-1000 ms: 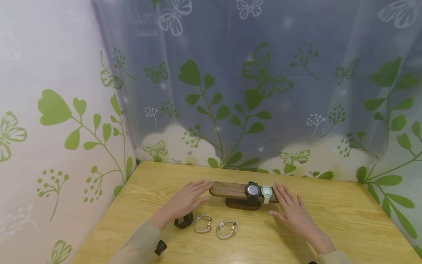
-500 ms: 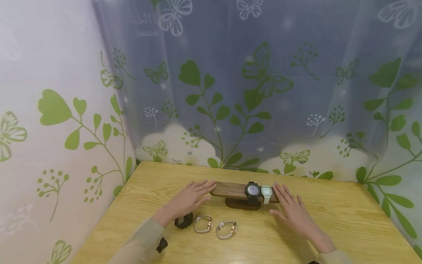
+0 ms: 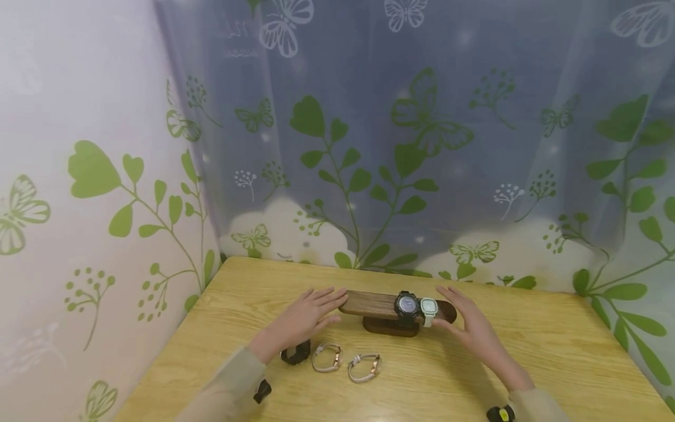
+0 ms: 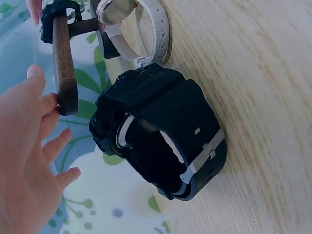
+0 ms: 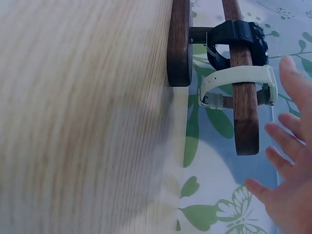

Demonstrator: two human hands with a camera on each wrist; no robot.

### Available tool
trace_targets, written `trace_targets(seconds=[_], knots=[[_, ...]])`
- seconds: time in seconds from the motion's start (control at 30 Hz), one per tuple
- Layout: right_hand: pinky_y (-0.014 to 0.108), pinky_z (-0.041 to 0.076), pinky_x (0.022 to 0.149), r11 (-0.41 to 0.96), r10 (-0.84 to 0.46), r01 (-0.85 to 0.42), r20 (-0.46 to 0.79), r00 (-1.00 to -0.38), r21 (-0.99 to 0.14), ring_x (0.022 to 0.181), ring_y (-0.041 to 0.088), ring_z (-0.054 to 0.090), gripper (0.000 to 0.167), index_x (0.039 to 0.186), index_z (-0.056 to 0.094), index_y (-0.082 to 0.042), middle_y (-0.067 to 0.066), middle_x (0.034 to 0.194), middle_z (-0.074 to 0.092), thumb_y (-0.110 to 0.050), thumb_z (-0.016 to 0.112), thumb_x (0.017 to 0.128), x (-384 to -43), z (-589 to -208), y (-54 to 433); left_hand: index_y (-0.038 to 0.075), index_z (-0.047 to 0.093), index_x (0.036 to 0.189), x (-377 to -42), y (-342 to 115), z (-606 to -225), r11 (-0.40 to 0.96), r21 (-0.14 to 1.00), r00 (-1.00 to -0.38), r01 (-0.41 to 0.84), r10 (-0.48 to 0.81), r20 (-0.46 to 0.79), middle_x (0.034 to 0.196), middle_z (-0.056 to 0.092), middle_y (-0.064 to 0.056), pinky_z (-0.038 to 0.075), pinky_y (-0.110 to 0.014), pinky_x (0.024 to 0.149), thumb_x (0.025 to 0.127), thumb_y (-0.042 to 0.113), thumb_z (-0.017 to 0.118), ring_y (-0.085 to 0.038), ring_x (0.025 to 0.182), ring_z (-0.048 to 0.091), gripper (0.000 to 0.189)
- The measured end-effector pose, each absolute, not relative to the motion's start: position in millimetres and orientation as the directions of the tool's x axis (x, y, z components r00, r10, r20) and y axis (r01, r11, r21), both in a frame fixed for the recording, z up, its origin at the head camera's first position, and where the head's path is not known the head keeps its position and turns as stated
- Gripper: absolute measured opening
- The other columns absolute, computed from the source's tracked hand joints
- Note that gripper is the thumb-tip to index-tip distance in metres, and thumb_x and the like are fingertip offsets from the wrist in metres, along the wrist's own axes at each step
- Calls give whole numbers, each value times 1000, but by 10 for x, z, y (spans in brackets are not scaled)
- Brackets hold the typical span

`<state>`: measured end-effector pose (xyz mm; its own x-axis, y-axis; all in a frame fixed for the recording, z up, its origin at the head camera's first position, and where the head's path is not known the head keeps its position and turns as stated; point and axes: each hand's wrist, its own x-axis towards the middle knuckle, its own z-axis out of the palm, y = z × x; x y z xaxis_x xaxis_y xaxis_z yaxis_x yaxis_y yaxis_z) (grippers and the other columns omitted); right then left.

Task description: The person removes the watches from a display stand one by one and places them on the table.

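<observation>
Left hand (image 3: 295, 322): fingers extended, nearer, touching the wooden watch stand (image 3: 369, 303) at its 9 o'clock end.
Right hand (image 3: 476, 331): spread wide, holding nothing, just off the 3 o'clock end.
Stand: between them, long axis 9-to-3.

L fingers (image 4: 48, 103) against wd bar (image 4: 65, 68)

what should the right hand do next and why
Probably lower the right hand to the nearest loose watch on the table: that hand holds nothing, the left hand is at the left end of the bar, and there is bare wood left of the black watch and white-strapped watch.
</observation>
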<state>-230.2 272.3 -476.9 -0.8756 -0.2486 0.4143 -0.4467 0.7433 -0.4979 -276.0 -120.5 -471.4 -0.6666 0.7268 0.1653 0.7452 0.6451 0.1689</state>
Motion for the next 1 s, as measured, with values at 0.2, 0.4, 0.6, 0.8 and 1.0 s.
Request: trace_targets(seconds=[0.2,0.4,0.6,0.8,1.0], knots=[[74,36,104,735,-282,-477,422,-861,-482,140,50,37,73,145,54,-5,24,149,49,-30,84,83,-2419,-4789,2679,16,31,160,-2745,-1197,-4710,651,163,-671,741,722,166,166,28,0,20,-59,123,108,42,44,-29,151,29,59],[75,39,101,735,-298,-476,401,-866,-483,138,49,40,68,140,60,-8,25,147,50,-30,85,81,-2473,-4811,2644,15,33,159,-2742,-1187,-4689,653,154,-671,741,720,174,165,30,-2,21,-59,123,108,39,48,-30,151,31,59],[72,42,99,755,-292,-469,404,-867,-458,134,49,45,62,136,63,-9,26,145,52,-26,86,81,-2485,-4831,2620,15,33,159,-2732,-1185,-4673,658,158,-677,736,716,170,165,30,-1,21,-59,123,108,40,47,-29,151,31,59],[73,43,98,759,-285,-459,398,-872,-463,134,48,46,62,137,63,-11,26,144,53,-27,86,81,-2480,-4839,2625,14,35,159,-2729,-1184,-4679,657,154,-675,738,717,176,165,32,-2,22,-59,122,107,39,48,-30,150,33,59],[72,44,97,761,-281,-456,400,-873,-462,133,48,47,63,136,63,-12,25,142,55,-28,86,80,-2486,-4861,2643,15,35,159,-2726,-1177,-4689,659,154,-676,737,715,179,165,32,-2,23,-60,122,107,41,48,-29,150,34,59]])
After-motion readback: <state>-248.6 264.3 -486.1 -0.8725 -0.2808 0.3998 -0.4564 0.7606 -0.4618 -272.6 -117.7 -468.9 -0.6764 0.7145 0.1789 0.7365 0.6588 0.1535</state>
